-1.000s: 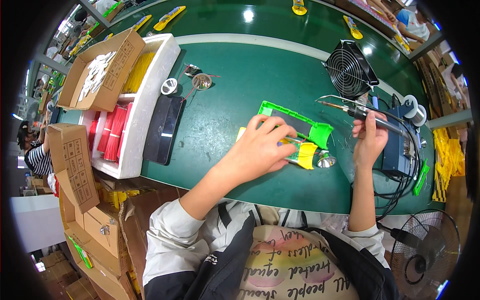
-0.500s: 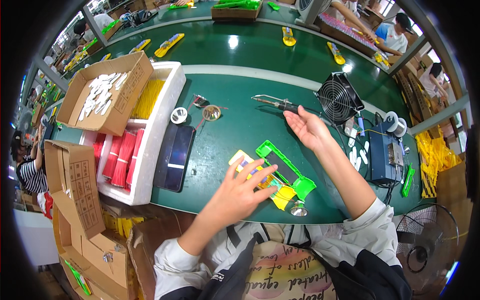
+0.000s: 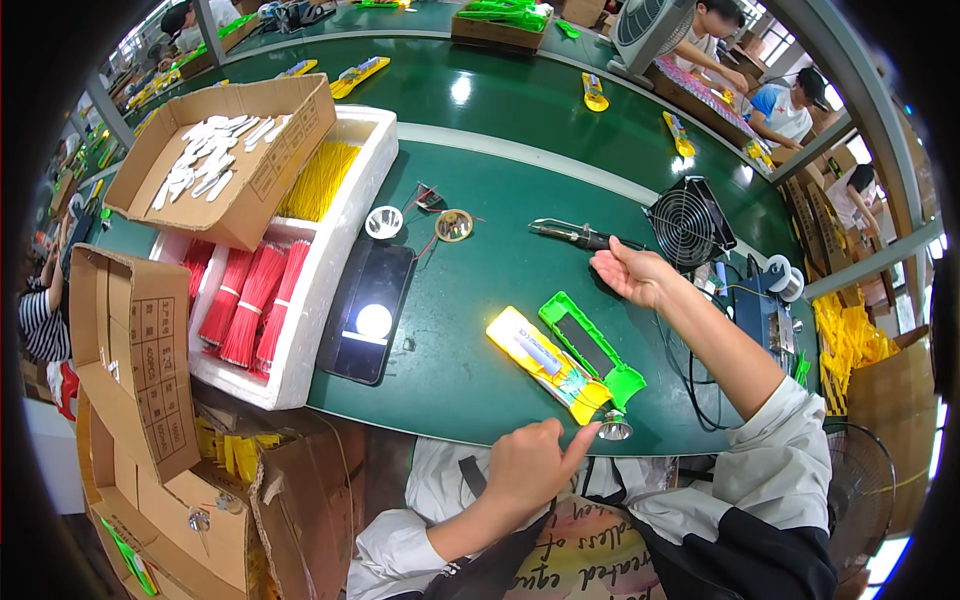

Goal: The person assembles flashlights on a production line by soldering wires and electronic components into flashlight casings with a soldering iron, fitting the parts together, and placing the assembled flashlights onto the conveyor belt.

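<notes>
One stretch of table [image 3: 455, 330] parts phone [image 3: 362, 340] from yellow casing [image 3: 590, 404], just beyond half-open, visibly empty left hand [image 3: 528, 465] near the edge; palm-up right hand [image 3: 632, 275] pinches soldering iron [image 3: 577, 236].

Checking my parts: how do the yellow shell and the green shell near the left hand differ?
The yellow shell holds a pale cylinder; the green shell shows a long dark strip inside. The yellow shell lies further left, the green shell to its right. Both are elongated and rest on the bench.
</notes>
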Demonstrator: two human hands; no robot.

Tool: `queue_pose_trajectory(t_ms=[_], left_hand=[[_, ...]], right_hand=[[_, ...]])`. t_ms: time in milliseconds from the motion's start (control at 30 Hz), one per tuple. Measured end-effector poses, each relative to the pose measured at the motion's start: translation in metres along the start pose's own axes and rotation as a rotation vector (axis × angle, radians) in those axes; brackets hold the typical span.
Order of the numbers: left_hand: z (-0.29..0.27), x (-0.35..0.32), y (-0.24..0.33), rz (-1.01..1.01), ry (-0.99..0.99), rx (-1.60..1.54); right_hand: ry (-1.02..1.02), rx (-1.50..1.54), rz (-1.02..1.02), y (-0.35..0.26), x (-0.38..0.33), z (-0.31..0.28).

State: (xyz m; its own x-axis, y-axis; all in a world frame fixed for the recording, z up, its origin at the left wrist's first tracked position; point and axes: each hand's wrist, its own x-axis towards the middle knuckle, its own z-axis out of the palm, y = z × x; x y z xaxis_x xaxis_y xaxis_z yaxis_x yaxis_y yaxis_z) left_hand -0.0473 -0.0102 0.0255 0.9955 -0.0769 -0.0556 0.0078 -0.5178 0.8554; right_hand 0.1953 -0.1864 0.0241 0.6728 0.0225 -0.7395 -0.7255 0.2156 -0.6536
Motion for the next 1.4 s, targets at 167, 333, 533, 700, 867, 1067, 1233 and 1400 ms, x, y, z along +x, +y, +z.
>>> queue_pose_trajectory(t_ms=[167, 333, 533, 700, 867, 1067, 1233, 1400], left_hand=[[0.015, 0.003, 0.007, -0.047, 0.024, 0.153], [0.023, 0.003, 0.002, -0.042, 0.113, 0.054], [-0.013, -0.017, -0.010, -0.110, 0.209, 0.155], [-0.064, -0.029, -0.024, -0.055, 0.176, 0.362], [-0.080, -0.030, -0.042, -0.010, 0.244, 0.332], [-0.055, -0.031, -0.046, -0.076, 0.450, 0.089], [-0.043, -0.025, -0.049, -0.120, 0.597, 0.002], [-0.042, -0.023, -0.052, -0.132, 0.578, -0.037]], right_hand=[[0.058, -0.331, -0.122, -0.003, -0.008, -0.004], [-0.198, -0.722, -0.470, -0.003, -0.043, 0.011], [-0.680, -1.392, -1.507, 0.035, -0.097, 0.052], [-0.960, -1.567, -1.531, 0.060, -0.108, 0.077], [-1.134, -1.635, -1.453, 0.063, -0.103, 0.101], [-1.238, -1.675, -1.336, 0.064, -0.096, 0.112], [-1.313, -1.694, -1.289, 0.062, -0.087, 0.121], [-1.395, -1.675, -1.147, 0.059, -0.083, 0.128]])
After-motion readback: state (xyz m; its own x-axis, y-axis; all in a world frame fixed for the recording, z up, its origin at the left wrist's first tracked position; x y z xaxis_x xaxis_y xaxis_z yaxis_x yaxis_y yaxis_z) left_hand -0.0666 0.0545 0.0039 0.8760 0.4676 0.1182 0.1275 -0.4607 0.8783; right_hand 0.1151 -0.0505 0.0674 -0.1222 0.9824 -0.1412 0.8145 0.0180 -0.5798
